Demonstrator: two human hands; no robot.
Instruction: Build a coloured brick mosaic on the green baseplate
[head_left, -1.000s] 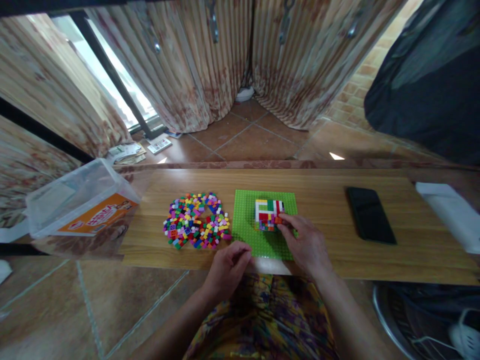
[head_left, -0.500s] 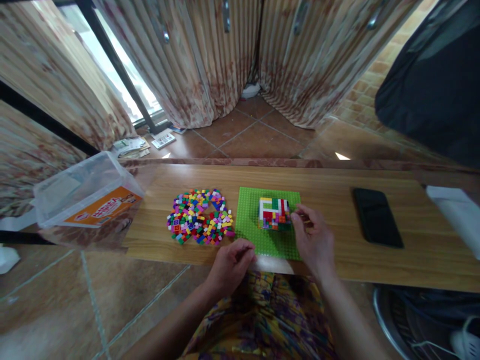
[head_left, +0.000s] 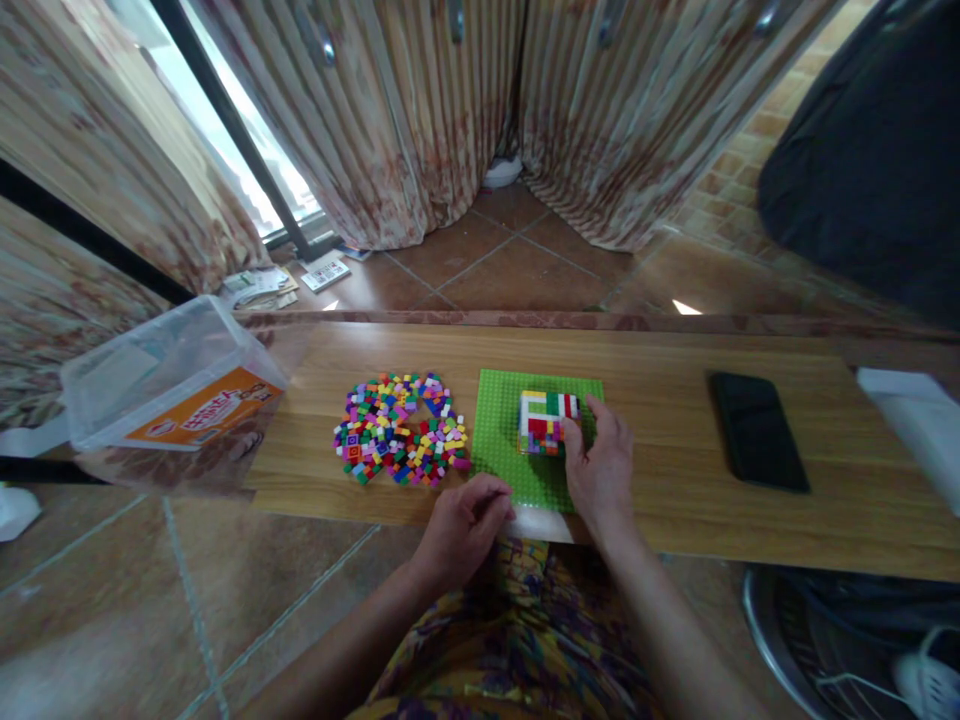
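A block built of multicoloured toy bricks (head_left: 546,420) stands on the green studded baseplate (head_left: 499,395), its top mostly white, red and green. My right hand (head_left: 602,465) is closed about the right end of this block, thumb at the front corner and index finger at the far right side. The palm covers part of the block's right side. My left hand (head_left: 469,520) rests at the baseplate's near left corner, fingers curled and thumb pressed against them. Whatever is inside them, if anything, is hidden. Just beyond it lies a spread of small loose bricks (head_left: 401,430).
A clear plastic box (head_left: 176,380) with an orange label is at the left end of the wooden table (head_left: 652,380). On the right side lies a black phone (head_left: 757,430), with white paper (head_left: 907,420) beyond it. Curtains (head_left: 420,130) hang behind the table.
My right hand has moved left and inward, from beside the brick block to around its right end. My left hand stays in the same place.
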